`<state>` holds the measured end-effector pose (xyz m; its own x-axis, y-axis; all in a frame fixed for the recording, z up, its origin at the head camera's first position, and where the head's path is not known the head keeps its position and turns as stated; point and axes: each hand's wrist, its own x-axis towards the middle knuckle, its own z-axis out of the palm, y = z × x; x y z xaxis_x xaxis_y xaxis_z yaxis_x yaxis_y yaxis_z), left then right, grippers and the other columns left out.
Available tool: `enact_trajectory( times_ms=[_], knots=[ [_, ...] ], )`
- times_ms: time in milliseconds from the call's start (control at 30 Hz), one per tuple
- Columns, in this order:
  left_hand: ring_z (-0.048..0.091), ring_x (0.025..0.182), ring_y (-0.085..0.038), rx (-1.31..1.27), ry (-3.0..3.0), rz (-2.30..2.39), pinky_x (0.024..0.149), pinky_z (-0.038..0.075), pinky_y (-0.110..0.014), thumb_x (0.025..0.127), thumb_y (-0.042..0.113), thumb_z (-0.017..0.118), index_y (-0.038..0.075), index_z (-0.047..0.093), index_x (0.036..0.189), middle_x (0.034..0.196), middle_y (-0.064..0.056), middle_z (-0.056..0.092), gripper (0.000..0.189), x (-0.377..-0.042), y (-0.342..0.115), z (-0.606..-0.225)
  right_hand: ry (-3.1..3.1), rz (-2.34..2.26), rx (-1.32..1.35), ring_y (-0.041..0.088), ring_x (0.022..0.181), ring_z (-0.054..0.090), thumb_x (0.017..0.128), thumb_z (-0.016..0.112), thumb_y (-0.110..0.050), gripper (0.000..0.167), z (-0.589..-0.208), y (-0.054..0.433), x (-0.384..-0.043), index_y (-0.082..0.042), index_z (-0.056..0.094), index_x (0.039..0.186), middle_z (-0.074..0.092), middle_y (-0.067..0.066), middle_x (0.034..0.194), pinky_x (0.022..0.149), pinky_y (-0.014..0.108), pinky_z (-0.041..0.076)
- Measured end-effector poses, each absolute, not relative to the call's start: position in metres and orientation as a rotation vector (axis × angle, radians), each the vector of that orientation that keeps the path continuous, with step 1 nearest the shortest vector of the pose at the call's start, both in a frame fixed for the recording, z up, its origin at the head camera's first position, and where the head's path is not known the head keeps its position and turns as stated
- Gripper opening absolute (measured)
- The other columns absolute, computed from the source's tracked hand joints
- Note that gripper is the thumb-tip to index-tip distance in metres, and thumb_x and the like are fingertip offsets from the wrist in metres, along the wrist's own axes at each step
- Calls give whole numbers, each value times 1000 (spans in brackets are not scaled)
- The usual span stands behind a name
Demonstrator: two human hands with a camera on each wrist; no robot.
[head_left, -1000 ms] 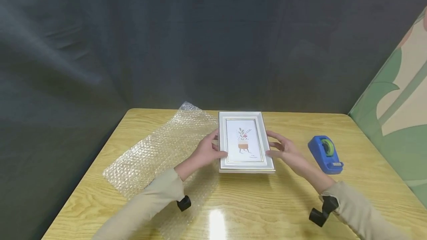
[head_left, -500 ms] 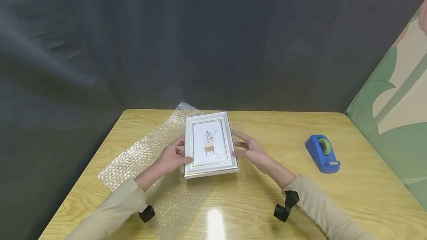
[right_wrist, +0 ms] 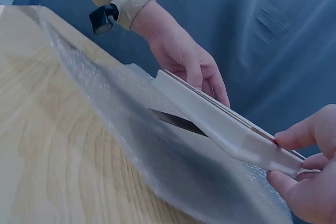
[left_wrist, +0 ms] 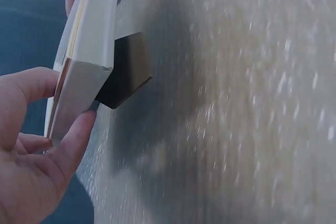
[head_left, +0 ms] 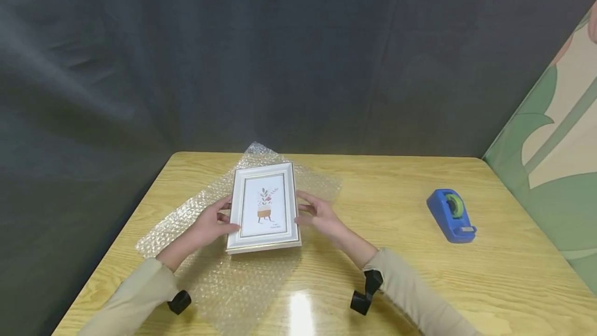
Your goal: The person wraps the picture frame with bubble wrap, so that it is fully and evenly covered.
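Observation:
A white picture frame (head_left: 264, 205) with a potted-plant print is held between both hands above a sheet of bubble wrap (head_left: 242, 289). My left hand (head_left: 210, 224) grips its left edge, thumb on the front. On the right edge, my right hand (head_left: 324, 219) pinches the frame between thumb and fingers. In the left wrist view a dark stand leg (left_wrist: 128, 69) sticks out from the frame's back. The right wrist view shows the frame tilted, with a gap between it and the bubble wrap (right_wrist: 157, 156) below.
A blue tape dispenser (head_left: 451, 215) with a green roll stands at the right of the wooden table (head_left: 396, 191). A dark curtain (head_left: 289, 56) hangs behind the table. A wall with a leaf pattern (head_left: 555, 170) borders the right side.
Both hands have carried the picture frame leftward, from the right edge of the bubble wrap to over its middle. The frame has turned slightly. The tape dispenser has stayed in place.

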<state>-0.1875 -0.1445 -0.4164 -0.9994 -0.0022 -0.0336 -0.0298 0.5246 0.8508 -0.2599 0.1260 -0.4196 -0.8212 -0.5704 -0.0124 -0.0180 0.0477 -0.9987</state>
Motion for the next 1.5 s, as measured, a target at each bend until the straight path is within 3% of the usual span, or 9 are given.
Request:
enact_trajectory(
  times_ms=[600, 1133, 1367, 1500],
  knots=[
    [57, 82, -22, 39, 2739, 1414, 66, 51, -27, 74, -3, 67, -12, 24, 137, 115, -29, 49, 76, -187, -176, -423, 1859, -1894, -633, 39, 118, 44, 76, 56, 12, 66, -445, 88, -252, 10, 29, 136, 33, 26, 138, 89, 33, 47],
    [57, 91, -28, -46, 2764, 1374, 75, 51, -32, 74, -2, 68, -12, 30, 135, 116, -29, 51, 72, -193, -183, -443, 1931, -1861, -619, 39, 111, 51, 76, 55, 10, 64, -468, 75, -251, 12, 30, 135, 47, 32, 124, 81, 30, 51],
    [55, 99, -34, -22, 2789, 1394, 81, 50, -36, 74, 0, 69, -10, 33, 134, 121, -30, 49, 71, -192, -183, -453, 2182, -1738, -734, 40, 119, 43, 72, 61, 8, 62, -468, 76, -251, 15, 38, 129, 42, 30, 130, 99, 42, 38],
    [55, 95, -28, 5, 2803, 1372, 78, 48, -32, 77, 9, 70, -7, 36, 134, 120, -26, 51, 69, -186, -187, -456, 2236, -1621, -834, 41, 118, 44, 75, 64, 1, 61, -468, 81, -250, 14, 38, 129, 43, 30, 129, 98, 43, 38]
  ],
)
